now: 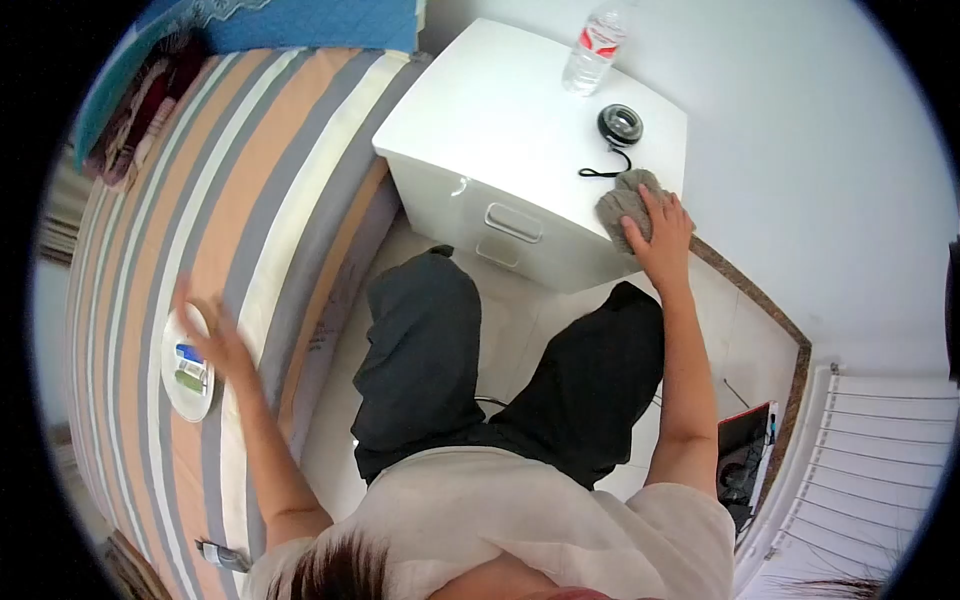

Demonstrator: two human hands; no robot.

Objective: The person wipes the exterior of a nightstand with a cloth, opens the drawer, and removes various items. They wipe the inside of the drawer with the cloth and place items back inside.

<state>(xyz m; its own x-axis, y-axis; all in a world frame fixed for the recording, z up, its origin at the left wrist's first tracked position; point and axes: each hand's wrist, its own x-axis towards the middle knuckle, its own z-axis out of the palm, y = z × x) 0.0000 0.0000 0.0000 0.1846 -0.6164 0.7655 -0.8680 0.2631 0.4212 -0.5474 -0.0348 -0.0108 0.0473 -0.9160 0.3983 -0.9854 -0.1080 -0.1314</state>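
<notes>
The right hand (662, 235) is resting on the cloth (612, 208), its fingers spreading over the top; I cannot tell whether they are pinching it. The cloth is lying bunched at the near right corner of the cabinet (490, 110). Just beyond it, a strap (600, 173) is trailing from a round gadget (620, 125), and a bottle (596, 50) is standing farther back. The left hand (224, 352) is blurring beside the plate (195, 409) on the bed (300, 130) — fingers spreading apart, some overlapping the rim, contact being unclear. The plate is holding small items, one blue (187, 352), one green (188, 381).
</notes>
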